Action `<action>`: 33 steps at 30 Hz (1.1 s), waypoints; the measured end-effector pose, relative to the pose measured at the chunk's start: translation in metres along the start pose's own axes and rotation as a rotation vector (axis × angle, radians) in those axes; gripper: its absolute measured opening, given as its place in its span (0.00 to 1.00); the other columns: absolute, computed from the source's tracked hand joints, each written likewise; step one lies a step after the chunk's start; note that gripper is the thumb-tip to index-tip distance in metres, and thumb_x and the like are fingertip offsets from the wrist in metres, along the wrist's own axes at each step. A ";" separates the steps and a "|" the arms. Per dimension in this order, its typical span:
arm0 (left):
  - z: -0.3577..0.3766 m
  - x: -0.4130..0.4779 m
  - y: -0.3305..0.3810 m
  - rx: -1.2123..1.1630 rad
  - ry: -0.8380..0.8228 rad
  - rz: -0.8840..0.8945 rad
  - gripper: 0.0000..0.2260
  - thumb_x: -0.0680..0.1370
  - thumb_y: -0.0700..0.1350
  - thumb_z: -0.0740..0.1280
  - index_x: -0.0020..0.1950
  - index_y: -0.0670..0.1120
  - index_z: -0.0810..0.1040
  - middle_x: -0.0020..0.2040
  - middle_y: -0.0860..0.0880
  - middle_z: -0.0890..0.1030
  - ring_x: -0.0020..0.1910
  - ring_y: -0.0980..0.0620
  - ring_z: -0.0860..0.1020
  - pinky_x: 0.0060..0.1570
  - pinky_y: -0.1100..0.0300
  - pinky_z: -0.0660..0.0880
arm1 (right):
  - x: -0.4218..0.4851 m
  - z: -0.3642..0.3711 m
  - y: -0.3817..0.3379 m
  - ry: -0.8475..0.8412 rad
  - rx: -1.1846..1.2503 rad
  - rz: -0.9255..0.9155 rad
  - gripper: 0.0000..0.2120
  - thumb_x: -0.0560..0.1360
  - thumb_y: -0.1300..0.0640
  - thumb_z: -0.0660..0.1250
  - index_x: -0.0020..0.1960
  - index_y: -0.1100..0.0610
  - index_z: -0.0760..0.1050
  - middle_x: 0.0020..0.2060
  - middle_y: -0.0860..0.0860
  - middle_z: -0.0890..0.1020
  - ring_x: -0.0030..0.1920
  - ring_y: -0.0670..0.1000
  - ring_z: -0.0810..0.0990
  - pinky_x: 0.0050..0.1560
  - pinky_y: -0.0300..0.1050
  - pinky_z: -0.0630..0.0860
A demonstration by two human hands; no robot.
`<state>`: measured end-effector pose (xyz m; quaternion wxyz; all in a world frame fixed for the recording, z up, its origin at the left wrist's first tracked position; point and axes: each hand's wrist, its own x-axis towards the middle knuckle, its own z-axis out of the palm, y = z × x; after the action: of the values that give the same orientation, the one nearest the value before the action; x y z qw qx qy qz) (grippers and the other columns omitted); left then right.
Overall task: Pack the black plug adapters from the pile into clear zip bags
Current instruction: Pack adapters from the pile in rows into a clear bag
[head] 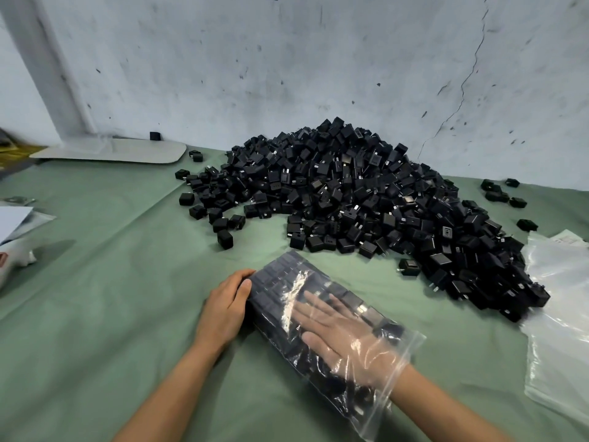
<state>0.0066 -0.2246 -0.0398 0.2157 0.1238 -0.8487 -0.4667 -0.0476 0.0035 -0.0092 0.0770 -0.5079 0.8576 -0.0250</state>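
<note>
A large pile of black plug adapters lies on the green cloth against the wall. In front of it rests a clear zip bag filled with rows of adapters, its open end toward me. My right hand is inside the bag, fingers straight and flat on top of the adapters. At the bag's left side, my left hand presses against the packed rows, fingers along the edge and thumb on top.
A stack of empty clear bags lies at the right. Loose adapters are scattered right of the pile. A white board sits at the back left, paper and packaging at the left edge. The green cloth covers the table.
</note>
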 end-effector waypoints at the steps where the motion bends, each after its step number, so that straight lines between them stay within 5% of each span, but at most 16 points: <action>1: 0.000 0.000 0.000 -0.003 0.003 0.002 0.20 0.78 0.55 0.53 0.61 0.49 0.78 0.56 0.53 0.81 0.57 0.53 0.77 0.61 0.50 0.71 | 0.004 0.000 -0.002 -0.013 0.006 0.006 0.30 0.74 0.36 0.28 0.74 0.44 0.38 0.73 0.37 0.39 0.73 0.44 0.30 0.74 0.53 0.31; 5: 0.000 -0.001 0.002 -0.012 0.010 0.013 0.21 0.78 0.55 0.52 0.61 0.49 0.78 0.56 0.53 0.81 0.57 0.54 0.77 0.61 0.50 0.71 | 0.006 0.003 -0.004 0.019 0.040 0.030 0.26 0.79 0.40 0.35 0.75 0.44 0.42 0.72 0.35 0.39 0.74 0.43 0.31 0.74 0.53 0.33; 11: 0.000 -0.001 0.003 -0.009 0.015 0.015 0.21 0.79 0.55 0.52 0.62 0.49 0.78 0.58 0.54 0.80 0.58 0.54 0.77 0.62 0.50 0.71 | -0.006 -0.001 -0.003 0.069 0.035 0.022 0.26 0.78 0.40 0.33 0.75 0.42 0.39 0.74 0.37 0.40 0.73 0.40 0.31 0.71 0.46 0.26; 22: 0.000 -0.001 0.000 -0.005 0.020 0.010 0.20 0.79 0.56 0.52 0.62 0.50 0.77 0.56 0.55 0.80 0.57 0.55 0.77 0.62 0.50 0.72 | 0.005 -0.010 -0.005 0.064 0.079 0.120 0.25 0.82 0.43 0.39 0.77 0.46 0.44 0.76 0.40 0.45 0.75 0.44 0.37 0.76 0.51 0.37; 28: 0.001 0.000 0.000 0.006 0.025 0.006 0.20 0.79 0.56 0.52 0.62 0.51 0.77 0.56 0.54 0.80 0.57 0.54 0.77 0.61 0.49 0.72 | -0.005 -0.004 0.000 0.089 0.088 0.174 0.32 0.73 0.35 0.28 0.76 0.43 0.40 0.75 0.45 0.39 0.75 0.46 0.35 0.74 0.49 0.32; 33: 0.001 -0.001 0.001 0.000 0.029 0.012 0.20 0.79 0.55 0.52 0.61 0.50 0.78 0.56 0.54 0.81 0.57 0.54 0.77 0.61 0.49 0.72 | 0.010 -0.001 0.008 0.078 0.092 0.226 0.27 0.79 0.37 0.36 0.76 0.45 0.43 0.76 0.46 0.43 0.75 0.46 0.38 0.76 0.51 0.38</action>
<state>0.0068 -0.2230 -0.0401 0.2308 0.1255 -0.8463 -0.4633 -0.0593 -0.0020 -0.0102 0.0691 -0.4027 0.9096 -0.0750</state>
